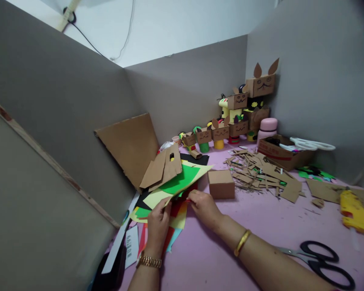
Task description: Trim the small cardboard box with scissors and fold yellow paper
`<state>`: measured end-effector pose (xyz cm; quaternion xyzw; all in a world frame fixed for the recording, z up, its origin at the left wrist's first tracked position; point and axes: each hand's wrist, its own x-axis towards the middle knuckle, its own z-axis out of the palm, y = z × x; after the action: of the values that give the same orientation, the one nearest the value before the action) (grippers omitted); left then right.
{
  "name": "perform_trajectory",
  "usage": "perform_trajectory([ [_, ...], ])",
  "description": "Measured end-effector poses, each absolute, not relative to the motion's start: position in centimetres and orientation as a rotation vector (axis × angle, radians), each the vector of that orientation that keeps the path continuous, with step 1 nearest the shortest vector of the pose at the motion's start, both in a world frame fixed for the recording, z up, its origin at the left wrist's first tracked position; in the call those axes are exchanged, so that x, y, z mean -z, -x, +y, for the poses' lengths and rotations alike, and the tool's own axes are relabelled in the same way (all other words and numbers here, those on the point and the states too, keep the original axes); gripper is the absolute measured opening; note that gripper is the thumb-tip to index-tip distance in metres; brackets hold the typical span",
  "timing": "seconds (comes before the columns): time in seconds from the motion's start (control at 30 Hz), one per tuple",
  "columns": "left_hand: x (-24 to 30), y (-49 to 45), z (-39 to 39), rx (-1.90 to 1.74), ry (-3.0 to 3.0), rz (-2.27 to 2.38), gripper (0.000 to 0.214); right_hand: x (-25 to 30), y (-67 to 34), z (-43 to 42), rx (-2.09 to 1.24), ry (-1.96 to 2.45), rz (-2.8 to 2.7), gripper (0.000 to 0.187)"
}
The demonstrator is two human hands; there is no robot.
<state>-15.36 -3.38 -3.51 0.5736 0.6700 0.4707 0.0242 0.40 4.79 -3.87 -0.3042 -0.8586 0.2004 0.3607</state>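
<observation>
Soft, fairly dim indoor light falls from above. The white wall (170, 24) over the grey partition (48, 121) is the brightest patch. The pink table (261, 230) is evenly lit, with faint shadows under the lifted paper sheets (178, 182) and beside the cardboard box (221, 184). The picture's top right corner darkens. Partition edges bow at the left. The glue gun (356, 212) and scissors (324, 258) near the table's right edge look smeared.

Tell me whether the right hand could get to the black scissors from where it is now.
Probably yes. The black scissors lie flat on the pink table beside the right forearm, with nothing over them. The right hand is busy at the coloured paper sheets and would have to pull back first.
</observation>
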Motion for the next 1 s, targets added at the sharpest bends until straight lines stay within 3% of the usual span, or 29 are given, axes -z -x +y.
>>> perform_trajectory([
  [0.6, 3.6, 16.2, -3.5, -1.514, -1.597, 2.181, 0.042, 5.7, -0.2, 5.1, -0.791, 0.777, -1.875, 0.031],
  [0.73, 3.6, 15.9, -3.3, -1.438, -1.694, 2.053, 0.037, 5.7, -0.4, 4.8, -0.852, 0.722, -1.924, 0.049],
  [0.83, 3.6, 15.7, -3.2, -1.381, -1.778, 1.963, 0.044, 5.4, -0.5, 4.5, -0.909, 0.659, -1.943, 0.057],
  [1.0, 4.0, 15.8, -3.0, -1.389, -1.748, 1.977, 0.026, 5.6, -0.3, 4.3, -1.017, 0.658, -1.870, 0.051],
])
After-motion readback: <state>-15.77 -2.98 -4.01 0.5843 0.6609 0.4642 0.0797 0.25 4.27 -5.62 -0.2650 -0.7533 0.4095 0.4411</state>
